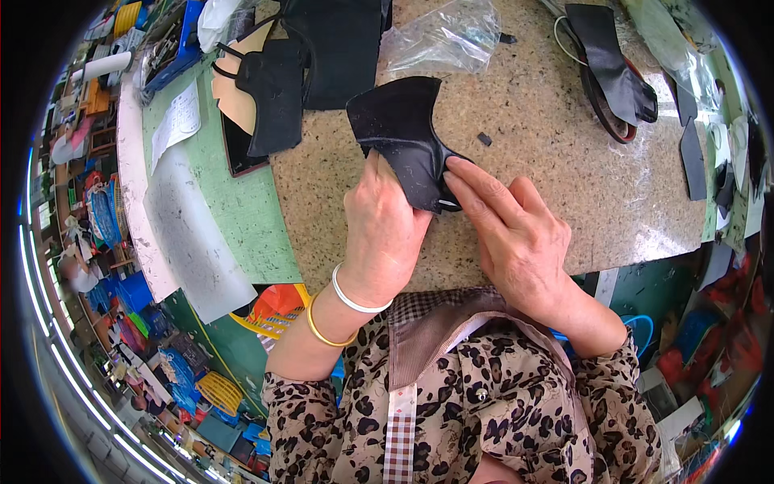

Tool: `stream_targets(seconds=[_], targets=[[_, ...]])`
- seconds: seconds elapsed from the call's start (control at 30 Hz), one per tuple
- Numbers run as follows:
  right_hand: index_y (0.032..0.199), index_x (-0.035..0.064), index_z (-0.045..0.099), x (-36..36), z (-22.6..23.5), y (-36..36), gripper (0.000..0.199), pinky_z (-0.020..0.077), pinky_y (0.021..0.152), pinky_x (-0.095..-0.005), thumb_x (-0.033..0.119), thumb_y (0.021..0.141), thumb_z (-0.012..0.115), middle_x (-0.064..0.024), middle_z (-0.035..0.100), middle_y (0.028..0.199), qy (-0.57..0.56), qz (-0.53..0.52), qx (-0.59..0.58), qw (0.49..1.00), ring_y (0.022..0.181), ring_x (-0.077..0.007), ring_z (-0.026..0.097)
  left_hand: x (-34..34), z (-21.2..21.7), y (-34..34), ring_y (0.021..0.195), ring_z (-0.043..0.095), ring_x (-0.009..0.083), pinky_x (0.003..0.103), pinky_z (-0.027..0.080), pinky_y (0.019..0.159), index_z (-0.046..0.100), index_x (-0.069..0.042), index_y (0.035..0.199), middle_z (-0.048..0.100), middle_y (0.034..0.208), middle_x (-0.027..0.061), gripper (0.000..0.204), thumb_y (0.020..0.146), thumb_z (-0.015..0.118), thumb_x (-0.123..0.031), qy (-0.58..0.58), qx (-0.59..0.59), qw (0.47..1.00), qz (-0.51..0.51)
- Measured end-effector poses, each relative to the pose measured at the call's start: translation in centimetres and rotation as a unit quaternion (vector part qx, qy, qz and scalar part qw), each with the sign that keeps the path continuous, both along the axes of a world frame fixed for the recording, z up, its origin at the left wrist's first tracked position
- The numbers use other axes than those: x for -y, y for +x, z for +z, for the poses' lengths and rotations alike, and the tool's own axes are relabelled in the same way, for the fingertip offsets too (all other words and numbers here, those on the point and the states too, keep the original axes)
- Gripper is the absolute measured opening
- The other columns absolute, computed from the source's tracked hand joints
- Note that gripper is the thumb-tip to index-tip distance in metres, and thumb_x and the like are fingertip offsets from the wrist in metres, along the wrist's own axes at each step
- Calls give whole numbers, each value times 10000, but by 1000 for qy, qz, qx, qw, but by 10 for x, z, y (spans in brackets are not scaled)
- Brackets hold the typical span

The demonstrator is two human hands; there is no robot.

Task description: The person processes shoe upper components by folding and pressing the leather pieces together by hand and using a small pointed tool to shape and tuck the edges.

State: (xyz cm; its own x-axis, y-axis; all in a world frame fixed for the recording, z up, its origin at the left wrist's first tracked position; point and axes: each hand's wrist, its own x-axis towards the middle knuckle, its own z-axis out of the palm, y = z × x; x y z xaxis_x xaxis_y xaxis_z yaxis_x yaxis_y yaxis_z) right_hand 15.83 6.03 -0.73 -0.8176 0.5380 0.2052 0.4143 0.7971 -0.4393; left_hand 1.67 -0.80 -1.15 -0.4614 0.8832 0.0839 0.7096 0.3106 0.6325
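Observation:
A black leather shoe-upper piece lies on the speckled stone slab in front of me. My left hand grips its near edge, thumb on top, with a white and a gold bangle on the wrist. My right hand presses its fingertips onto the piece's right corner, where a small pale mark shows. Both hands meet at the folded near end of the leather.
More black leather pieces and a tan piece are stacked at the back left. A clear plastic bag lies behind the work. A black strap on a shoe sole sits back right. A green bench top with paper lies left.

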Motion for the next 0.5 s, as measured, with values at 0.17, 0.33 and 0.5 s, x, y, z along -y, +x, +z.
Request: stream_targets(seconds=[0.17, 0.33, 0.5], targets=[[1096, 72, 600, -2, -1, -1, 475, 456, 494, -208, 80, 623, 565, 42, 525, 1191, 33, 12, 31, 999, 666, -133, 449, -3, 5, -2, 800, 556, 412, 440, 457, 682, 549, -3, 960, 562, 882, 204, 349, 637, 680, -17, -19, -12, 1000, -21], [1096, 74, 603, -2, -7, -2, 465, 447, 529, -209, 94, 634, 555, 26, 521, 1201, 59, 9, 29, 998, 696, -138, 437, -3, 6, -4, 775, 562, 405, 440, 461, 658, 551, -12, 943, 566, 858, 201, 312, 655, 670, -26, -38, -39, 998, -15], [1085, 104, 625, -2, 4, -10, 489, 449, 537, -204, 46, 602, 572, 77, 535, 1225, 36, 21, 45, 998, 665, -128, 434, -4, 8, -13, 685, 578, 377, 415, 478, 585, 535, -12, 902, 560, 832, 178, 293, 647, 679, -32, -65, -85, 993, -50]])
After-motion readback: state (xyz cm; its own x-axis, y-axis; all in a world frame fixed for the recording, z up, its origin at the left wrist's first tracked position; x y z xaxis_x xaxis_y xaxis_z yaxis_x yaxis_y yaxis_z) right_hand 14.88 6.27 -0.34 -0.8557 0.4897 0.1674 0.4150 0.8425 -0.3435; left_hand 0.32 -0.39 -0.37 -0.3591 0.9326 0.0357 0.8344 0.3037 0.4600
